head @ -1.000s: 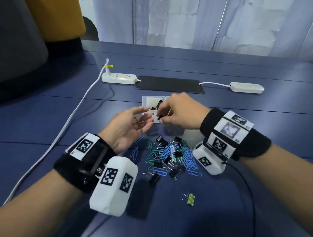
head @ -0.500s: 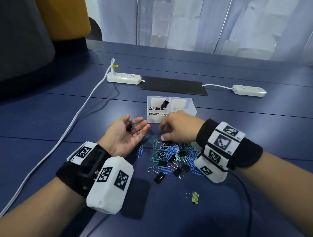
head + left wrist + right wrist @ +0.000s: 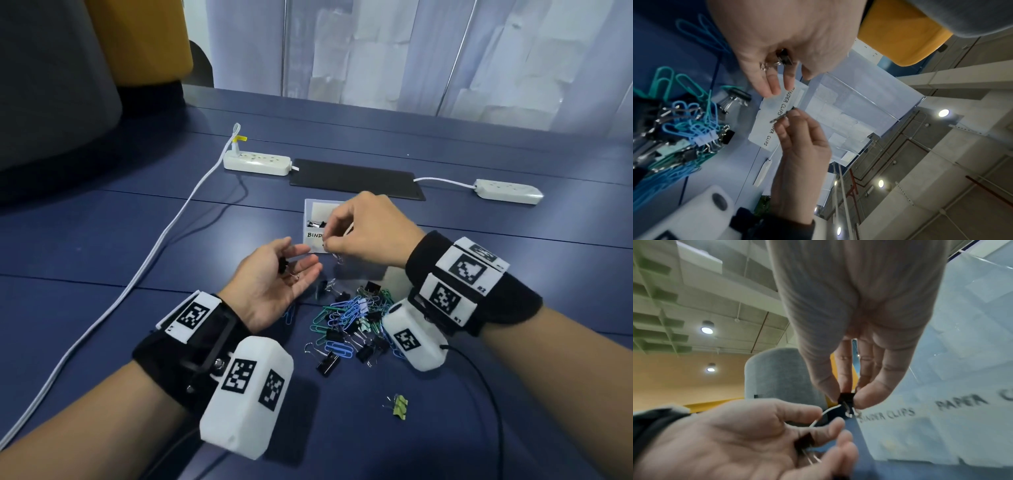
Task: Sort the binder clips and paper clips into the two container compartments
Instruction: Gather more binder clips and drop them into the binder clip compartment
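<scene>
At centre-left of the head view, the left hand (image 3: 274,284) lies palm-up, fingers relaxed, cradling a black binder clip (image 3: 283,265), while just right the right hand (image 3: 368,233) pinches another binder clip (image 3: 846,400) before the clear container (image 3: 317,236), the mixed clip pile (image 3: 352,318) below.

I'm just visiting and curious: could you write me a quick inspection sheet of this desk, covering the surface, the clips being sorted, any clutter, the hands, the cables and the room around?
Surface: dark blue table.
Job's things: mixed pile of clips near the person; clear container labelled BINDER CLIPS and PAPER CLIPS, black clips in the binder side; a green binder clip lies apart.
Clutter: black mat.
Grippers: left hand palm up, cradling a black binder clip; right hand pinches another binder clip before the container.
Cables: two power strips, white cord off the table's left.
Surroundings: pale curtain, grey and yellow seats.
</scene>
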`<state>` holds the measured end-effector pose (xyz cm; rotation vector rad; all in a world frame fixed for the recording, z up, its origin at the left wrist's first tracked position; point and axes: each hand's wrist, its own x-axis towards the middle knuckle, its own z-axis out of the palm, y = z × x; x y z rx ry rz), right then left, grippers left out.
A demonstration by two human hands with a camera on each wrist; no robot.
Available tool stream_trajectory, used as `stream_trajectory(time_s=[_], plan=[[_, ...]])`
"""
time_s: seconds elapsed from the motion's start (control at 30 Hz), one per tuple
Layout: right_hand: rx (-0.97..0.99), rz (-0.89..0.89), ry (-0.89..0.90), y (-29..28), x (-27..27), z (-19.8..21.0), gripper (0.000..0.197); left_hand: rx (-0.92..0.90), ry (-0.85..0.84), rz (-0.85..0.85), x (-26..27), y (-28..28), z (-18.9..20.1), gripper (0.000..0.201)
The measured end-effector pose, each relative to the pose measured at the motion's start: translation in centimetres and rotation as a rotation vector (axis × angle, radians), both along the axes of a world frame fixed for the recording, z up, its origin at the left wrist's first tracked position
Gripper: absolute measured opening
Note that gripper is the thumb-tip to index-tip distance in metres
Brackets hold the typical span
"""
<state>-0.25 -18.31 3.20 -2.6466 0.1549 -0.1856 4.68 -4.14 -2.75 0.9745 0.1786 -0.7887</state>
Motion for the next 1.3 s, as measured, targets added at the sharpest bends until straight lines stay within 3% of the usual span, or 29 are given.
stream_trajectory(time_s=[0.17,0.37,0.47,0.63,0.87,1.13,1.3], plan=[[0.076,0.021,-0.027,0.6,-0.3,0.7,0.008,-0.019,0.006,-0.002,-0.3,-0.6,0.0,0.030],[0.087,0.093,-0.031,1.6,-0.2,-0.4,0.018,-0.233,0.136,-0.048,-0.6,-0.7,0.8,0.039],[0.048,0.036,-0.112,0.8,-0.1,-0.7,0.016,-0.140,0.164,0.039,0.3,0.4,0.7,0.039],[-0.146,0.236,0.267,1.0,-0.9,-2.4,0.025,-0.110,0.136,0.112,1.4,2.0,0.7,0.041],[-0.229,0.233,0.299,1.3,-0.5,-2.7,0.007,-0.093,0.089,0.092,1.2,1.5,0.6,0.037],[-0.168,0.169,0.098,0.4,-0.1,0.0,0.009,-0.067,0.074,0.037,0.6,0.8,0.3,0.025],[-0.139,0.214,0.041,1.4,0.3,-0.3,0.021,-0.192,0.183,-0.080,-0.4,0.3,0.3,0.028]])
